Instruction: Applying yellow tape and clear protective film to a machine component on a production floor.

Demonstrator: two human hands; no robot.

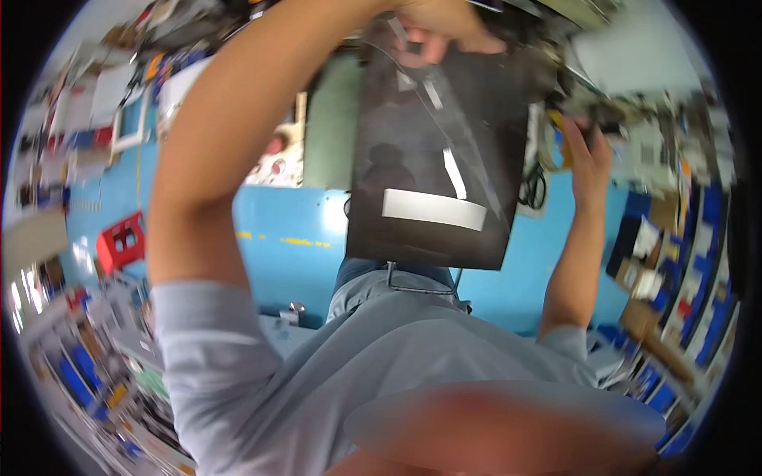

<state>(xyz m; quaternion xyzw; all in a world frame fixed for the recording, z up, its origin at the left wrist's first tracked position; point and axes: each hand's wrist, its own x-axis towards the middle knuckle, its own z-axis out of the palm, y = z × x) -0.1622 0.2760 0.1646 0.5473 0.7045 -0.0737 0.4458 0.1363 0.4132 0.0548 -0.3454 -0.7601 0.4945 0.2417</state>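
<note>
Two bare hands are shown in the head view, one at the upper end of a large dark panel and the other well out to its right. The upper end of the dark panel (pixel 397 135) is reached by the left hand (pixel 446 22), with the forearm arched over from the left; most of the broad face is thereby left uncovered, which may be why so roundabout a reach is used. Its fingers are partly curled, but whether the panel's edge, the clear strip (pixel 468 143) or neither is gripped cannot be told.

The panel is set squarely in front of the body, its lower edge extended over the lap, presumably so that the whole face can be seen and reached; how its weight is borne is not shown. Across that face the clear strip is laid slantwise, with a narrow white strip (pixel 454 172) alongside and a wide white label (pixel 434 209) near the lower edge.

The right hand (pixel 589 151) is held away from the panel, half closed beside a yellow item (pixel 556 141); through blur, a firm hold cannot be confirmed. Black scissors (pixel 533 187) are placed just beside the panel's right edge, apparently for easy reach. To the left, a green mat (pixel 329 127) is partly covered.
</note>
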